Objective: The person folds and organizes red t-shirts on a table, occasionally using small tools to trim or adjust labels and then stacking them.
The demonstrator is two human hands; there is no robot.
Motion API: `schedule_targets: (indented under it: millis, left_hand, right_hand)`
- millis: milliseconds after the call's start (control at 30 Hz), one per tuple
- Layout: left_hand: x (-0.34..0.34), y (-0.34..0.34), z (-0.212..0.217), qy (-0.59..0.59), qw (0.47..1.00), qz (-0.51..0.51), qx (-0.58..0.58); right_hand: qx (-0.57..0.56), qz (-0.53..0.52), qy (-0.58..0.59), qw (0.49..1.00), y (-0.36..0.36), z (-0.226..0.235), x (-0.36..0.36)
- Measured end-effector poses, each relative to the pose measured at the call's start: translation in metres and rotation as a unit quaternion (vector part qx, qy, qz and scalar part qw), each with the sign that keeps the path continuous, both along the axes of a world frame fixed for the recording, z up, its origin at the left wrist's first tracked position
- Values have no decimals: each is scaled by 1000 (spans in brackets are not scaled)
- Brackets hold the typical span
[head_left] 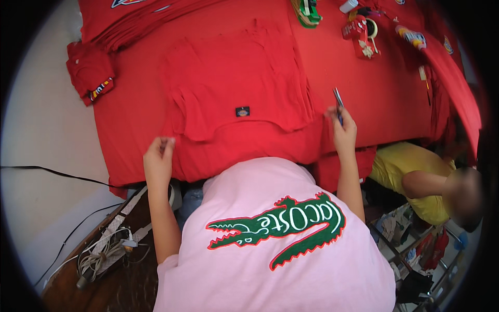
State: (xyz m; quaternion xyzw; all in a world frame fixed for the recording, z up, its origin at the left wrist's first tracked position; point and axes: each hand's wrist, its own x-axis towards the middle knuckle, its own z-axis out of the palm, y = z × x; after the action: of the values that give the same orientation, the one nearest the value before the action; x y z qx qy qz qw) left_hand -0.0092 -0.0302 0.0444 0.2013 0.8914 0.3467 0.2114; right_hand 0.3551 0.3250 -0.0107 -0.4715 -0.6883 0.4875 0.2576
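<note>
A stack of red cut fabric pieces (239,88) lies on the red-covered table (384,93), with a small dark label (242,111) near its front edge. My left hand (158,158) pinches the red cloth at the table's near left edge. Close to the right side of the stack, my right hand (343,127) holds small metal snips (338,99) pointing upward. A pink shirt with a green crocodile print covers my chest below.
Folded red garments (91,70) sit at the far left. Tape rolls and small tools (364,34) lie at the back right. Another person in a yellow shirt (410,171) crouches at right. Cables and a power strip (104,249) lie on the floor at left.
</note>
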Motion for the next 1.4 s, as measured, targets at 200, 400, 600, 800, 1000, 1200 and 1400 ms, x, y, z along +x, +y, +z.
schedule_targets:
  millis: [200,400,600,800,1000,1200,1400]
  left_hand:
    - [9,48,-42,-13,999,-9,50]
    - [9,26,-75,-97,992,-7,79]
    - [5,-20,-107,-12,990,-9,144]
    - [6,-17,-111,34,990,-10,136]
    - [6,-18,-110,35,991,-2,129]
    - [5,-12,-101,27,992,-5,120]
    - [-13,13,-67,34,997,45,44]
  right_hand:
    - [168,83,28,982,-10,24,-81]
    - [396,233,-187,868,-32,-34,-79]
    - [396,244,-219,858,-38,-46,-69]
    - [390,243,-204,865,-37,-48,-70]
    - [389,248,-193,866,-34,-53,-69]
    - [407,248,-207,854,-31,-50,-65]
    - [143,87,48,985,-3,-19,-88]
